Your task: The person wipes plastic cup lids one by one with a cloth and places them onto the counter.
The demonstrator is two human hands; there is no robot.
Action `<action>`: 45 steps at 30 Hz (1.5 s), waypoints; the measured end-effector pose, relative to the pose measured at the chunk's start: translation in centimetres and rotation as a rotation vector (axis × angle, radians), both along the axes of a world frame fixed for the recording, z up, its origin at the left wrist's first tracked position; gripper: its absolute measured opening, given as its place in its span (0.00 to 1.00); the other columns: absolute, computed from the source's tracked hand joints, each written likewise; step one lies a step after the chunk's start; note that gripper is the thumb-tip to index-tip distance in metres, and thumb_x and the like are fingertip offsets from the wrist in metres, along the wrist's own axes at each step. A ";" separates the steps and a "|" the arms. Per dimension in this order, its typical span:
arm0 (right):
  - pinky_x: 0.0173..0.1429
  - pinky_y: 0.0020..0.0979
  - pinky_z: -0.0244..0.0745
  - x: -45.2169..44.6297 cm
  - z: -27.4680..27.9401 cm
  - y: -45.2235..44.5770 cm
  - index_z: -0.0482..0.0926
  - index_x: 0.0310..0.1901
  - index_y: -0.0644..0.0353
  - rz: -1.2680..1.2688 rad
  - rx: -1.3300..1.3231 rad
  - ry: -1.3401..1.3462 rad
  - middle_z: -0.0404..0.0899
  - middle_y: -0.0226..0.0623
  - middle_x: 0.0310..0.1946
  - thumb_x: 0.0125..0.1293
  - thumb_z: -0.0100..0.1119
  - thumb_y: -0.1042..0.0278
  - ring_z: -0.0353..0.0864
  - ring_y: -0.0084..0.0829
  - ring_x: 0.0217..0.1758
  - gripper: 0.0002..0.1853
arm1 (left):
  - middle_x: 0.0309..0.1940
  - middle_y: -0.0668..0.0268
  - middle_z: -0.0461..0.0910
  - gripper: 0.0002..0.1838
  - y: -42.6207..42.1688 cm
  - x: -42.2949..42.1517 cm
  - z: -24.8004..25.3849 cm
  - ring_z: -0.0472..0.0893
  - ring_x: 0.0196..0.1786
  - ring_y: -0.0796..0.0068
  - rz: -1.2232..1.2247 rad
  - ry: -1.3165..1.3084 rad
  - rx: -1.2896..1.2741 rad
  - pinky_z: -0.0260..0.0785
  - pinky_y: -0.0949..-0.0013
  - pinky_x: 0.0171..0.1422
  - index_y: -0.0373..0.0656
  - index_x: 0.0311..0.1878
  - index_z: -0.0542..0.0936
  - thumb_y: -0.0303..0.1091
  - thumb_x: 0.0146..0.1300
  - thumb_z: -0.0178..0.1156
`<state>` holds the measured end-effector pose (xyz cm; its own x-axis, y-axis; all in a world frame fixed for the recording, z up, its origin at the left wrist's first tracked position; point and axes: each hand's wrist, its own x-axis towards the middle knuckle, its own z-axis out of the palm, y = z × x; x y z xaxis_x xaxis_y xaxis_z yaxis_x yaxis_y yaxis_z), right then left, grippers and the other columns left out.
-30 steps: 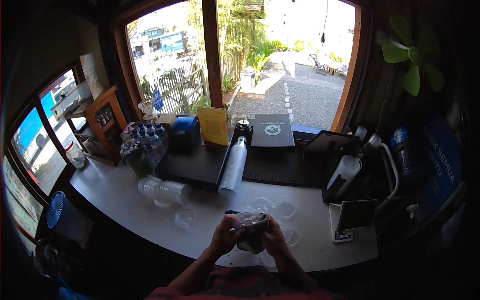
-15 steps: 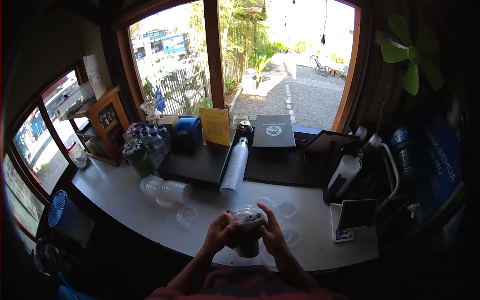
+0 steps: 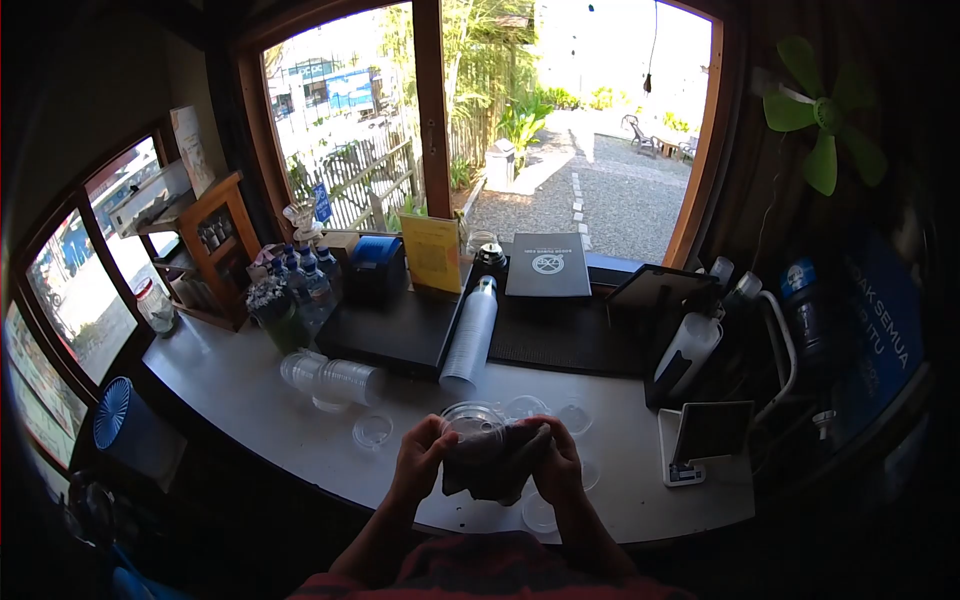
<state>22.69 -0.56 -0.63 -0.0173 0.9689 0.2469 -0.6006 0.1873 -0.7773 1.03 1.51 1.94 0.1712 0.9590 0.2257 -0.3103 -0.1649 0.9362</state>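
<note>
Over the front of the counter, my left hand [image 3: 422, 458] is closed on the rim of a clear plastic lid [image 3: 474, 425]. My right hand [image 3: 558, 466] pinches a dark cloth [image 3: 492, 474], which hangs spread below and behind the lid. Part of the lid is covered by my fingers and the cloth. Several more clear lids lie on the counter around my hands, among them one to the left [image 3: 373, 432], one beyond the cloth [image 3: 573, 419] and one beside my right wrist [image 3: 540, 513].
Stacked clear cups [image 3: 345, 384] lie on their side at left. A long cup stack [image 3: 468, 345] leans on a black tray [image 3: 375, 335]. To the right stand a tablet on a stand [image 3: 712, 432] and a white bottle [image 3: 692, 345]. Bottles and a wooden shelf [image 3: 215, 240] occupy the far left.
The cloth was bunched between both hands; now it hangs spread open from my right hand. The lid has tilted up and shows more plainly in my left hand.
</note>
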 end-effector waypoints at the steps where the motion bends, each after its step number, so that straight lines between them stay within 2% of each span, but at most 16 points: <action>1: 0.65 0.36 0.71 0.1 0.2 -0.1 0.69 0.59 0.63 0.070 -0.066 0.069 0.78 0.45 0.54 0.77 0.46 0.55 0.77 0.35 0.59 0.20 | 0.28 0.74 0.75 0.13 0.3 -0.4 -0.2 0.73 0.33 0.86 0.020 0.008 0.002 0.65 0.80 0.40 0.43 0.34 0.75 0.41 0.67 0.63; 4: 0.64 0.38 0.72 0.4 1.6 -0.3 0.62 0.66 0.62 0.268 -0.264 0.196 0.75 0.48 0.58 0.70 0.45 0.34 0.77 0.38 0.61 0.38 | 0.28 0.74 0.75 0.12 0.3 -0.7 1.3 0.73 0.34 0.86 0.045 -0.032 0.030 0.66 0.79 0.41 0.43 0.34 0.74 0.40 0.67 0.63; 7: 0.64 0.37 0.71 0.1 -0.3 -0.2 0.61 0.68 0.63 0.481 -0.172 0.100 0.75 0.47 0.59 0.65 0.52 0.31 0.77 0.36 0.60 0.44 | 0.29 0.73 0.74 0.12 0.5 -1.2 2.2 0.73 0.34 0.85 0.082 0.025 0.065 0.67 0.79 0.41 0.43 0.34 0.74 0.40 0.67 0.63; 8: 0.63 0.35 0.72 -0.2 -0.4 -0.6 0.62 0.68 0.65 0.445 -0.191 -0.067 0.75 0.45 0.58 0.63 0.60 0.35 0.76 0.34 0.60 0.45 | 0.29 0.73 0.74 0.12 0.5 -1.2 2.5 0.73 0.35 0.85 0.084 0.036 0.070 0.67 0.79 0.41 0.43 0.34 0.74 0.40 0.67 0.63; 9: 0.59 0.31 0.73 -0.8 -0.5 -0.9 0.67 0.66 0.65 0.409 -0.168 -0.199 0.77 0.40 0.55 0.67 0.62 0.47 0.77 0.29 0.56 0.35 | 0.29 0.73 0.74 0.13 0.5 -1.3 2.7 0.73 0.35 0.85 0.085 0.048 0.073 0.67 0.79 0.41 0.43 0.34 0.74 0.40 0.67 0.63; 11: 0.56 0.29 0.73 -1.3 -0.5 -1.0 0.71 0.62 0.67 0.485 -0.192 -0.297 0.79 0.36 0.50 0.70 0.59 0.58 0.77 0.24 0.51 0.25 | 0.29 0.73 0.74 0.13 0.8 -1.6 2.9 0.73 0.35 0.85 0.090 0.081 0.076 0.67 0.79 0.42 0.43 0.34 0.74 0.41 0.67 0.63; 15: 0.54 0.27 0.73 -1.0 -1.0 0.2 0.76 0.54 0.68 0.332 -0.142 -0.288 0.80 0.34 0.44 0.72 0.49 0.69 0.77 0.22 0.47 0.15 | 0.29 0.73 0.75 0.12 0.8 -1.9 3.7 0.73 0.34 0.86 0.117 0.072 0.065 0.67 0.79 0.41 0.42 0.35 0.74 0.40 0.66 0.63; 20: 0.54 0.29 0.73 -0.4 0.5 0.9 0.78 0.51 0.68 0.082 -0.150 -0.389 0.80 0.37 0.41 0.68 0.46 0.75 0.79 0.26 0.46 0.14 | 0.29 0.73 0.75 0.12 0.6 -2.6 4.3 0.73 0.33 0.87 0.070 0.123 0.073 0.68 0.79 0.40 0.43 0.36 0.75 0.40 0.66 0.63; 25: 0.55 0.30 0.72 -0.4 1.5 1.0 0.81 0.47 0.64 -0.276 0.005 -0.857 0.76 0.42 0.39 0.68 0.52 0.70 0.78 0.34 0.46 0.12 | 0.29 0.73 0.75 0.12 0.8 -2.6 4.2 0.73 0.34 0.88 0.024 -0.093 -0.012 0.68 0.80 0.38 0.42 0.36 0.75 0.39 0.65 0.64; 31: 0.53 0.31 0.73 0.4 0.2 2.3 0.78 0.55 0.60 -0.613 0.070 -1.325 0.75 0.40 0.42 0.67 0.59 0.61 0.79 0.34 0.45 0.19 | 0.27 0.72 0.75 0.12 -3.4 -1.1 6.9 0.75 0.32 0.85 -0.279 0.251 0.048 0.68 0.75 0.35 0.40 0.35 0.73 0.32 0.62 0.68; 32: 0.52 0.30 0.74 0.6 0.0 2.5 0.77 0.58 0.61 -0.690 0.118 -1.442 0.75 0.40 0.43 0.67 0.60 0.60 0.79 0.33 0.45 0.21 | 0.27 0.70 0.75 0.11 -3.5 -0.3 6.3 0.76 0.32 0.81 -0.357 0.363 0.218 0.68 0.73 0.34 0.40 0.36 0.73 0.31 0.62 0.68; 35: 0.40 0.27 0.74 1.2 -2.6 3.8 0.72 0.64 0.63 0.093 -0.273 0.117 0.73 0.37 0.37 0.67 0.60 0.58 0.76 0.30 0.35 0.27 | 0.28 0.63 0.75 0.10 -4.2 3.2 4.7 0.78 0.31 0.71 -0.466 0.450 0.445 0.69 0.67 0.33 0.40 0.36 0.73 0.29 0.62 0.67; 39: 0.54 0.33 0.82 0.0 -1.5 3.4 0.65 0.68 0.65 0.457 -0.004 0.443 0.76 0.48 0.54 0.71 0.56 0.49 0.82 0.34 0.52 0.33 | 0.31 0.63 0.75 0.10 -4.2 5.1 2.1 0.78 0.32 0.69 -0.467 0.459 0.446 0.70 0.67 0.34 0.39 0.35 0.73 0.28 0.61 0.67; 40: 0.63 0.38 0.78 -0.4 -2.2 4.0 0.62 0.70 0.63 0.481 0.043 0.524 0.73 0.50 0.61 0.72 0.54 0.52 0.79 0.38 0.60 0.32 | 0.30 0.62 0.74 0.09 -4.2 5.2 1.6 0.79 0.34 0.69 -0.532 0.453 0.418 0.71 0.66 0.35 0.39 0.37 0.74 0.27 0.62 0.66; 43: 0.66 0.39 0.76 -1.4 -0.1 3.3 0.62 0.70 0.63 0.374 -0.012 0.502 0.72 0.46 0.62 0.73 0.54 0.58 0.76 0.39 0.62 0.29 | 0.35 0.61 0.77 0.07 -4.6 5.2 1.9 0.79 0.41 0.68 -0.535 0.445 0.376 0.72 0.65 0.42 0.40 0.38 0.75 0.26 0.63 0.65; 45: 0.69 0.40 0.72 -1.7 -0.3 2.7 0.59 0.71 0.62 0.374 0.092 0.531 0.67 0.47 0.66 0.73 0.55 0.64 0.70 0.39 0.68 0.29 | 0.53 0.56 0.75 0.07 -4.3 5.1 2.2 0.76 0.56 0.63 -0.511 0.313 0.388 0.72 0.62 0.56 0.41 0.37 0.74 0.28 0.64 0.64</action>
<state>20.95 2.16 -0.90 -0.2021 0.8957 0.3961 -0.9359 -0.0575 -0.3476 6.08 -2.79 4.14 0.6904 0.6018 0.4016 -0.1645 -0.4100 0.8971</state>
